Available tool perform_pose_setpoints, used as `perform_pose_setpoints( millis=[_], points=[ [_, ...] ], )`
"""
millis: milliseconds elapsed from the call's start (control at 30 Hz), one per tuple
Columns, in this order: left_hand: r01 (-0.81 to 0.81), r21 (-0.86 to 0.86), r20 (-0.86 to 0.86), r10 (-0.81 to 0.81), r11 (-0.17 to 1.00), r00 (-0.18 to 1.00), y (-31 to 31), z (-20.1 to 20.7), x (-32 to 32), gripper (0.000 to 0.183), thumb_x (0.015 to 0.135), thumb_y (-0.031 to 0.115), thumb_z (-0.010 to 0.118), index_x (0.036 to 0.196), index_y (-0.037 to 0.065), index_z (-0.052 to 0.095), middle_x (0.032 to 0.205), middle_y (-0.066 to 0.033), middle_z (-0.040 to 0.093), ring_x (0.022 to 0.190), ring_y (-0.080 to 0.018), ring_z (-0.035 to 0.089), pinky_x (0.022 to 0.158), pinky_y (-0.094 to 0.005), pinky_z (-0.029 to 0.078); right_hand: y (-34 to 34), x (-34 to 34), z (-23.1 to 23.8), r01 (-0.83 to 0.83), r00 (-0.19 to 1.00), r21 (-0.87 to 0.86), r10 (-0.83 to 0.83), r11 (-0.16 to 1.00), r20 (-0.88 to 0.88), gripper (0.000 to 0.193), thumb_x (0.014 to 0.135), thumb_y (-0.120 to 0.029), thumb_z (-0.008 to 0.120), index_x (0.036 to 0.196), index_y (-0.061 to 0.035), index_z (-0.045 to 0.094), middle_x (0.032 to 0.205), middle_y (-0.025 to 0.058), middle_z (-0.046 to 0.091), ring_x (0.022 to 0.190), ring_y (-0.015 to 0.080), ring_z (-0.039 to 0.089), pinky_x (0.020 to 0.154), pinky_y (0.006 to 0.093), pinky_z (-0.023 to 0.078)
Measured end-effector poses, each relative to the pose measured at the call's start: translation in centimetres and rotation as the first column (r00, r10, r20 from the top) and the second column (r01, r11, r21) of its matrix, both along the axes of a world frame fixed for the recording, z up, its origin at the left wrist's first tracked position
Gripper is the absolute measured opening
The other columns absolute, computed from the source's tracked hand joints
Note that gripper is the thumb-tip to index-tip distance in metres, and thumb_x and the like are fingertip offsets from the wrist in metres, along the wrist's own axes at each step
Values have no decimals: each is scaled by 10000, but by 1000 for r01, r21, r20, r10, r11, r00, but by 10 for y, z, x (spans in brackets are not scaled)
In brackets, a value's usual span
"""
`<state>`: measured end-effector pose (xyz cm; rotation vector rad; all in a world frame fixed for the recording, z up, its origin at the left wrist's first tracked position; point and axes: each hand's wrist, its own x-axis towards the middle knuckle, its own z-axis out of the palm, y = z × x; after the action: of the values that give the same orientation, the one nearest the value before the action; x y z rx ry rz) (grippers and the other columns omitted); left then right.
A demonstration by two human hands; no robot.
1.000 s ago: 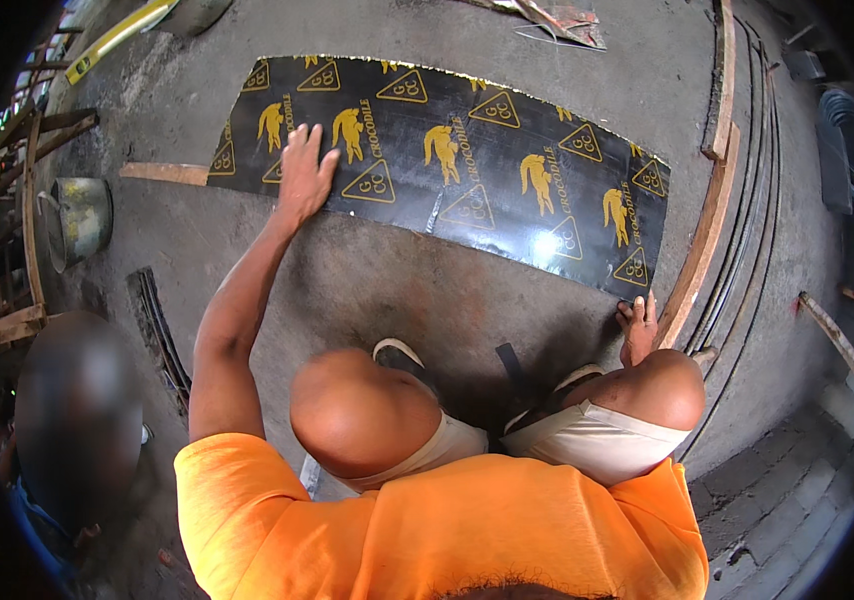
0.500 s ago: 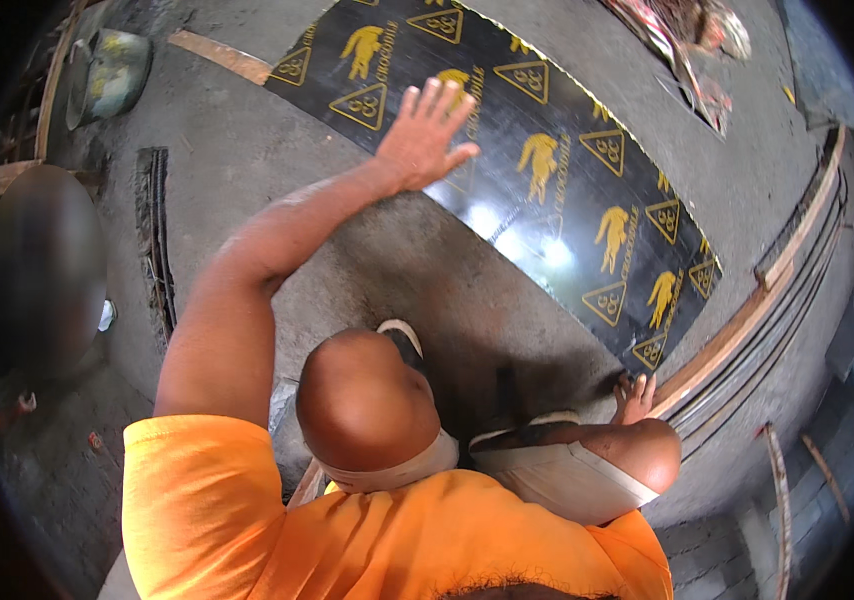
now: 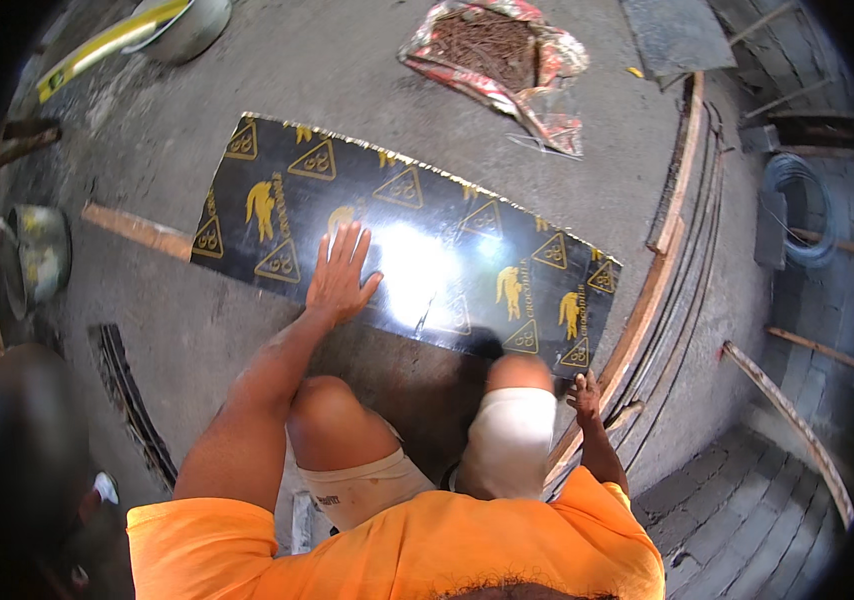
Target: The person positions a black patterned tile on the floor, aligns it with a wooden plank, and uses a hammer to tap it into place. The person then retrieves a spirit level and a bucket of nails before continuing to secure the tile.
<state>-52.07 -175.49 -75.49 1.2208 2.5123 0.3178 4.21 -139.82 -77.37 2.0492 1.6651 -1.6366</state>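
A black film-faced plywood panel (image 3: 292,215) with yellow printing lies slantwise in front of me, with bright glare across its middle. My left hand (image 3: 343,276) rests flat on its near side, palm down, fingers spread. At the panel's near right corner is my right hand (image 3: 584,397), its fingers closed at the edge; what they do beneath is hidden. Under the panel's left end a wooden strip (image 3: 137,232) sticks out. Both my knees are bent close to the near edge.
A timber edge board (image 3: 637,325) with long bars beside it runs along the right. Beyond the panel lies a torn sack (image 3: 487,50) of brown bits. Buckets (image 3: 42,260) stand at left, near a yellow level (image 3: 112,45). Coiled blue tubing (image 3: 802,210) is far right. Someone's foot (image 3: 105,488) shows lower left.
My view has turned, so the panel appears lower and more level. My left hand stays flat on the panel and my right hand at its corner. The sack and level have come into fuller view.
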Motion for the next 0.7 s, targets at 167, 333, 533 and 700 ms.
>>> perform_pose_setpoints(
  millis=[167, 333, 533, 700],
  points=[
    [33, 22, 7, -33, 999, 999, -3, -3, -4, 798, 985, 439, 544, 1604, 48, 227, 1680, -173, 169, 1563, -341, 123, 1257, -548, 77, -5, -19, -2, -138, 950, 196, 74, 971, 305, 513, 1001, -422, 632, 1439, -179, 520, 749, 48, 615, 503, 172, 560, 416, 310, 416],
    [-31, 50, 97, 26, 998, 995, -6, -11, -8, 777, 986, 423, 536, 1595, 37, 244, 1668, -205, 183, 1560, -378, 114, 1253, -563, 79, 26, -44, 7, -433, 641, -54, 349, 900, 684, 508, 951, -401, 646, 1384, -139, 603, 889, 172, 717, 747, 297, 706, 632, 423, 561],
    [-582, 82, 9, 583, 809, 812, -3, -21, -9, 737, 1016, 370, 477, 1604, 23, 200, 1668, -216, 158, 1558, -395, 91, 1248, -579, 68, 78, -257, 37, -812, -84, -506, 800, 291, 594, 339, 891, -298, 628, 1110, -66, 743, 1193, 210, 708, 1148, 372, 670, 972, 471, 538],
    [-575, -5, -16, 575, 818, 818, -1, -21, -10, 657, 1050, 339, 415, 1593, 17, 235, 1660, -214, 193, 1551, -398, 126, 1236, -593, 95, 21, -519, 47, -979, 200, 146, 828, 143, 524, 363, 985, -380, 547, 1051, -53, 689, 1039, 254, 706, 958, 459, 672, 837, 550, 535]
  ],
)
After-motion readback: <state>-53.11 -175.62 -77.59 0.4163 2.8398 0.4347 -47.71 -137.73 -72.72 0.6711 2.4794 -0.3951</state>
